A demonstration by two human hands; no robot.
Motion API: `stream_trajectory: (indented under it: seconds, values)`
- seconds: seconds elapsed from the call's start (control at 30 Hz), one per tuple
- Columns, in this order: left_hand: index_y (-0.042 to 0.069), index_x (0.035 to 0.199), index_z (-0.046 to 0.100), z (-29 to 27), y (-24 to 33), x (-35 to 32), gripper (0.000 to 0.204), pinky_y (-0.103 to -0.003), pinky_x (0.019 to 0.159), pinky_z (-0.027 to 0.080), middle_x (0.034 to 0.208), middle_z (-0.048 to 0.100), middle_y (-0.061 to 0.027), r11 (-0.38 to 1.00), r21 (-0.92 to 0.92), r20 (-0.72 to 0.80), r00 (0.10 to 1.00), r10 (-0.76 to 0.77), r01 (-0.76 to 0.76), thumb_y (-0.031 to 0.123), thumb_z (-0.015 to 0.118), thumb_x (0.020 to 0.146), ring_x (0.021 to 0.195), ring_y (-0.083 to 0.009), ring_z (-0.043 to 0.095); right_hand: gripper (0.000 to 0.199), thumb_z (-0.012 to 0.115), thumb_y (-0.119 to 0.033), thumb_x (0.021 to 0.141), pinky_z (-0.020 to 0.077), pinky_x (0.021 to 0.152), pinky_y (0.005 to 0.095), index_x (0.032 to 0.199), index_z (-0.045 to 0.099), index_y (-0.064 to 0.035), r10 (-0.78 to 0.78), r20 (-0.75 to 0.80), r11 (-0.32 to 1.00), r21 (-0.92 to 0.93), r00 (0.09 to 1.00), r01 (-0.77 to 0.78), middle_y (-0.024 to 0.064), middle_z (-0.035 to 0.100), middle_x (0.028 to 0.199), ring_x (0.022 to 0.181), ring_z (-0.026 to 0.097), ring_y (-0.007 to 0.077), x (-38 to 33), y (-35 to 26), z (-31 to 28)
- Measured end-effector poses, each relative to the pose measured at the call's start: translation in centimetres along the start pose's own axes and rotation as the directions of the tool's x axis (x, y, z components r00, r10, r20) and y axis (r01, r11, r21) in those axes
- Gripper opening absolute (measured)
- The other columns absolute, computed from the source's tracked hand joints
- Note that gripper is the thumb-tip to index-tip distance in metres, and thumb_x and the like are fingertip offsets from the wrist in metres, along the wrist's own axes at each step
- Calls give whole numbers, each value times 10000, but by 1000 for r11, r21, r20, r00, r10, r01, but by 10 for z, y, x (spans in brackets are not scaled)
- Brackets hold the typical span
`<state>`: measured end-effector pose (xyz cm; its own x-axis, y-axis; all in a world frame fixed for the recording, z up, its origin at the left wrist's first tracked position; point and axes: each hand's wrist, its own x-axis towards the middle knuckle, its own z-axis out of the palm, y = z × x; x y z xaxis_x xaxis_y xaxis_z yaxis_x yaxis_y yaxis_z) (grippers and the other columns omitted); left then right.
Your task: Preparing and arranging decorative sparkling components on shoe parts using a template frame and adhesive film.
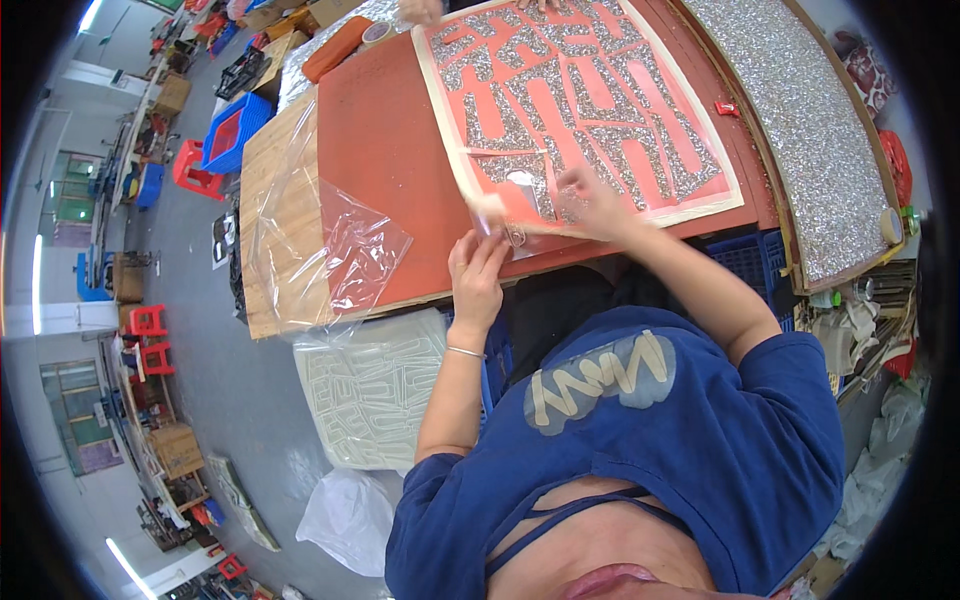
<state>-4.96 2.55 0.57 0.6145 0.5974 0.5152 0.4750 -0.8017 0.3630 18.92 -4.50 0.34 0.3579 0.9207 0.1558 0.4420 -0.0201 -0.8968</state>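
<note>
One large red sheet [590,110] patterned with glittery silver shapes lies on the red-topped table [390,150], reaching away from both hands. The left hand [478,272] rests at the table's near edge, its fingers pressed flat against the sheet's near corner, not clenched. The right hand [590,200] lies on the sheet just beyond and to the right of the left, fingers pinching a pale strip [490,207] peeled up from the sheet's border. One crumpled clear plastic film [330,240] lies left of the left hand. One glitter-covered board [810,130] stands well right of the right hand. Another person's hand [420,10] shows at the sheet's far end
</note>
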Motion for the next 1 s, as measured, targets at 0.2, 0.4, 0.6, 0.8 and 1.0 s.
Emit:
stream_trajectory:
  seconds: [0.2, 0.4, 0.6, 0.8, 1.0]
  values:
    - [77, 1131, 599, -17, 7, 22, 270, -564, 1006, 306, 1107, 629, -105, 995, 9, 448, 890, 85, -100, 142, 515, 882, 1061, -287, 566, 525, 627, -247, 819, 281, 1025, 563, 1222, 463, 46, -332, 196, 776, -499, 923, 386, 254, 429, 1282, 1229, 394, 425, -44, -20, 15]
    - [72, 1165, 588, 13, 66, 25, 433, -615, 945, 333, 1047, 622, -128, 946, 317, 392, 917, -70, -63, 392, 554, 875, 971, -318, 588, 385, 544, -127, 789, 406, 943, 480, 1127, 549, 58, -439, 270, 444, -764, 857, 468, 238, 569, 1142, 1136, 523, 381, -33, 20, -30]
    - [93, 1160, 608, 16, 77, 22, 407, -590, 931, 353, 1057, 545, -122, 902, 431, 388, 897, -211, 26, 367, 579, 861, 976, -330, 544, 160, 514, -135, 845, 515, 638, 417, 877, 609, -10, 3, 206, 605, -779, 979, 162, 145, 642, 788, 755, 655, 290, 63, -31, -144]
    - [-32, 1052, 662, -7, 30, 32, 420, -285, 842, 478, 981, 678, -205, 351, -407, 589, 536, -605, 843, 347, 614, 877, 943, -212, 662, 206, 497, -124, 847, 503, 661, 446, 977, 556, 23, 3, 316, 790, -583, 949, 191, 194, 630, 879, 797, 639, 326, 36, -29, -139]
    - [36, 1034, 652, 37, 104, 53, 303, -481, 860, 417, 1067, 602, -214, 993, 98, 341, 935, -92, 62, 165, 664, 760, 1042, -374, 549, 433, 609, -155, 808, 378, 1000, 459, 1180, 518, 48, -376, 191, 787, -450, 907, 422, 252, 541, 1190, 1137, 506, 394, -55, 18, -86]
